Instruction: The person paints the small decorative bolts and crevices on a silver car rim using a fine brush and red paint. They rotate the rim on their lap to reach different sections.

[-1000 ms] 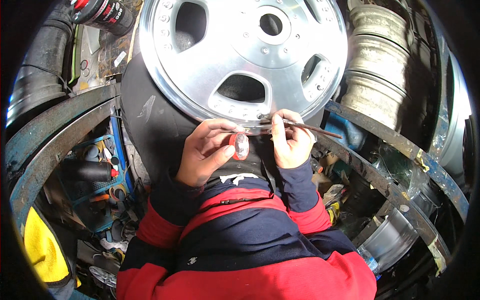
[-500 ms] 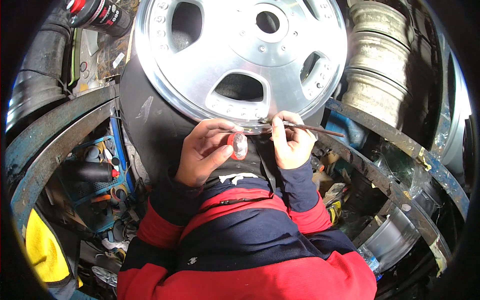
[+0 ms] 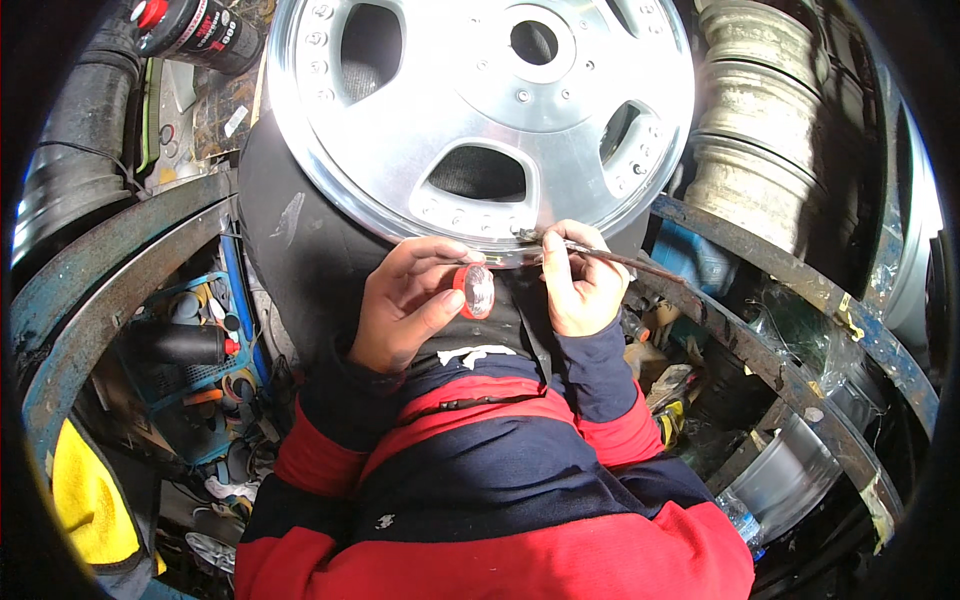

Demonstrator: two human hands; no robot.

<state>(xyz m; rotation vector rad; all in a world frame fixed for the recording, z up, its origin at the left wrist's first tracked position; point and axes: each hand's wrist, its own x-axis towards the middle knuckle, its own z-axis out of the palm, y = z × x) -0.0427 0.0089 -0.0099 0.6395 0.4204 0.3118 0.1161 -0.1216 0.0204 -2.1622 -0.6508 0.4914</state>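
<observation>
A polished silver wheel rim (image 3: 420, 160) lies across my lap, its round face up with wide openings and small bolts along the edge. My left hand (image 3: 405, 310) pinches a small red cap (image 3: 462, 290) with whitish-grey stuff inside, tilted just below the wheel's near edge; its fingertips are close to that edge. Between the thumb and fingers of my right hand (image 3: 583, 290) is a thin brush (image 3: 625, 260), its handle pointing right. The dark brush tip meets the near lip of the wheel, under the nearest opening.
Rusty curved metal bars (image 3: 740, 340) flank me on both sides. Stacked worn wheels (image 3: 755, 110) stand at the far right. A black bottle with a red cap (image 3: 205, 35) is at the far left. Below it sits a blue basket (image 3: 190, 375) of supplies, with a yellow cloth (image 3: 90, 500) nearer me.
The brush handle's outer end has dipped slightly toward me, while its tip stays at the wheel's lip. My left hand and the red cap have hardly moved.
</observation>
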